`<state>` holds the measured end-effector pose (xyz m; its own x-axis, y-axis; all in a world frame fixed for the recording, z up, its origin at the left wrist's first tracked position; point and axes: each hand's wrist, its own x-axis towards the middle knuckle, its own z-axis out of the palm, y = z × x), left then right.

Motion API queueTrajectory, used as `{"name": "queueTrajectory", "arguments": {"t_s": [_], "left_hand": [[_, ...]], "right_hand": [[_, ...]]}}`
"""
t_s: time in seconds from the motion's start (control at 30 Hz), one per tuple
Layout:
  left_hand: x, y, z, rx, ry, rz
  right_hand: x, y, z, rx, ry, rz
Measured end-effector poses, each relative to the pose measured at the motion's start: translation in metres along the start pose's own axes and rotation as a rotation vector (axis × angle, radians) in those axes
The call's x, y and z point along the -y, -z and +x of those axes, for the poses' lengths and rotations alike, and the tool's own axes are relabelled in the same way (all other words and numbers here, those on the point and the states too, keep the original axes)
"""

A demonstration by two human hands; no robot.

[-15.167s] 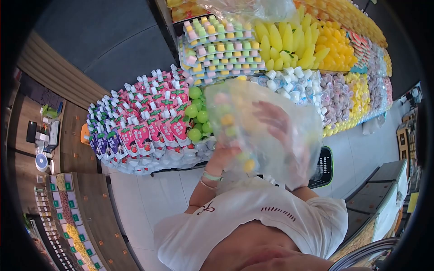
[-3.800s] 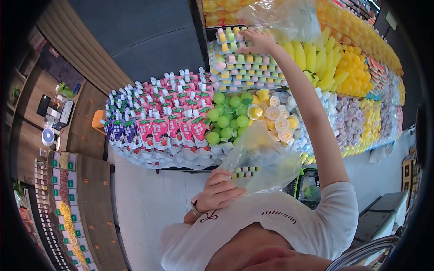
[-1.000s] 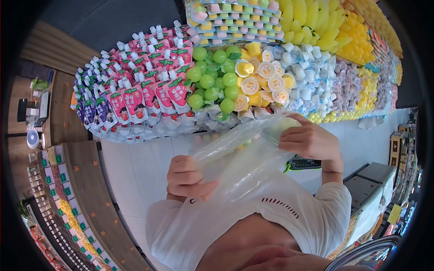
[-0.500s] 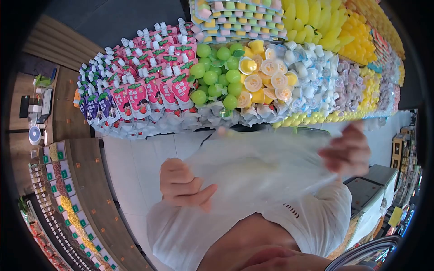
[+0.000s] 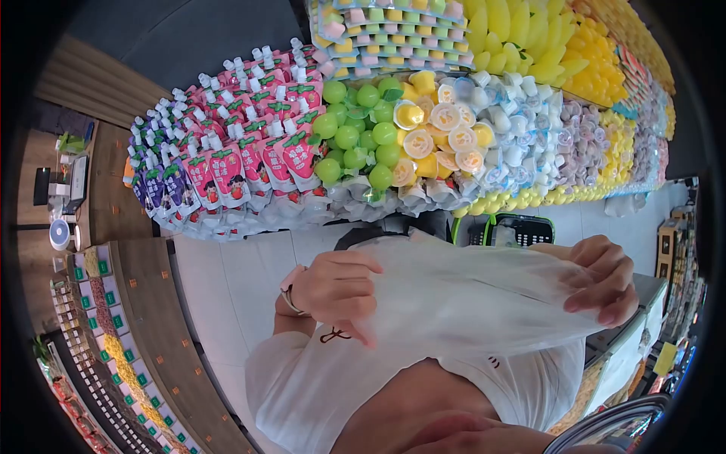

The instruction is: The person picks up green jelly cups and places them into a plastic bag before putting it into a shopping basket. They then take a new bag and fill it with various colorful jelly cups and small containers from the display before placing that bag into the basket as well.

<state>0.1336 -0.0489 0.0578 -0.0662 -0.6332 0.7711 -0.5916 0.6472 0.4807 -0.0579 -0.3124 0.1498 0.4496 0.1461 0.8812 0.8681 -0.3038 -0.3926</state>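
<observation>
A thin, translucent plastic bag (image 5: 461,295) is stretched sideways in front of my chest. My left hand (image 5: 338,293), with a watch on its wrist, is closed on the bag's left edge, fingers curled. At the other end my right hand (image 5: 605,281) pinches the gathered plastic, which runs in creases toward its fingers. No contents show through the film. Beyond the bag lies a display with green grape-shaped jellies (image 5: 359,136), orange fruit jelly cups (image 5: 442,125) and pink spouted pouches (image 5: 249,163). Neither hand touches the display.
Purple pouches (image 5: 162,185), white-capped jelly cups (image 5: 518,125) and yellow banana-shaped packs (image 5: 522,38) fill more of the display. A green-rimmed black basket (image 5: 522,229) is below its front edge. Bins of grains (image 5: 113,348) line the left side.
My left hand has shifted right, and its watch now shows. My right hand has come lower and slightly right. The bag has dropped and the basket behind it shows more.
</observation>
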Motion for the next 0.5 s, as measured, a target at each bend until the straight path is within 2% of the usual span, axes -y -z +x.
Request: {"name": "queueTrajectory", "arguments": {"t_s": [0.07,0.1,0.13,0.17,0.27,0.37,0.5], "left_hand": [[-0.002,0.002,0.002,-0.077,0.091,0.052],[-0.002,0.005,0.006,-0.011,0.147,0.174],[-0.001,0.010,0.012,0.056,0.201,0.296],[0.000,0.013,0.015,0.123,0.257,0.419],[-0.001,0.022,0.011,-0.139,0.366,0.650],[0.000,0.030,0.046,-0.427,0.173,0.861],[0.023,0.062,0.088,-0.450,0.077,1.066]], "right_hand": [[0.003,0.008,-0.004,-0.089,-0.039,0.113],[0.005,0.011,-0.005,-0.133,-0.058,0.169],[0.005,0.011,-0.005,-0.193,-0.035,0.065],[-0.002,0.025,-0.003,-0.073,-0.098,0.292],[-0.036,0.003,0.011,-0.490,-0.054,0.213],[-0.058,0.015,0.046,-0.634,-0.172,-0.204],[-0.097,0.058,0.068,-0.649,-0.205,-0.139]]}}
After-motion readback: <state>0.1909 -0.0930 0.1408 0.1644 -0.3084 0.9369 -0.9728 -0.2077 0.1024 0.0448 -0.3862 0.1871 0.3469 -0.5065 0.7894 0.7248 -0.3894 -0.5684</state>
